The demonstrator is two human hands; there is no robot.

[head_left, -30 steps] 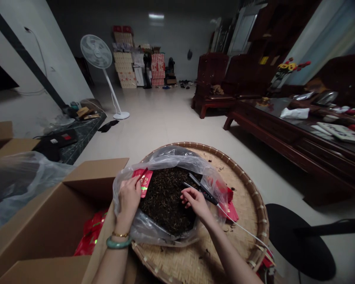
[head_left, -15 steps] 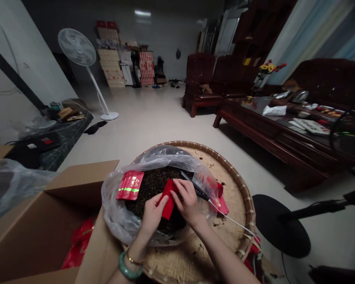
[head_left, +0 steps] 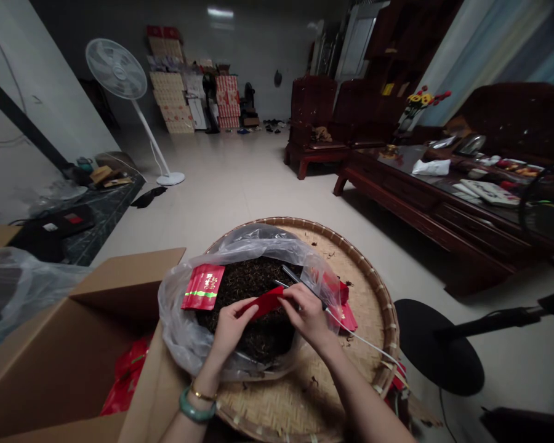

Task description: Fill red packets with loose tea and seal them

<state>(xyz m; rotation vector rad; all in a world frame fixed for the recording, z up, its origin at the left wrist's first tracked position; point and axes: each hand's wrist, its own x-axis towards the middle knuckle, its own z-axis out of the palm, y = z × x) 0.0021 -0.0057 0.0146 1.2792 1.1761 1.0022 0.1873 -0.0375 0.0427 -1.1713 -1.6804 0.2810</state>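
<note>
My left hand (head_left: 229, 327) and my right hand (head_left: 308, 314) both pinch a small red pouch (head_left: 266, 302), held flat and level over a heap of dark loose tea leaves (head_left: 253, 292). The leaves fill a clear plastic bag (head_left: 184, 338) resting on a round woven bamboo tray (head_left: 373, 289). A second red pouch with gold print and a green band (head_left: 203, 287) lies on the bag's left edge. Black tongs or scissors (head_left: 300, 282) lie across the leaves just beyond my right hand. More red pouches (head_left: 346, 315) lie on the tray at the right.
An open cardboard box (head_left: 74, 344) with red packets (head_left: 120, 375) inside stands at the left. A white cable (head_left: 369, 347) trails off the tray to the right. A standing fan (head_left: 120, 74), a dark wooden table (head_left: 425, 203) and a black round stand base (head_left: 438, 347) surround the spot.
My left hand left the gold-printed pouch on the bag's edge and joined my right hand on another red pouch, which has since turned from upright to flat. The view shifted right.
</note>
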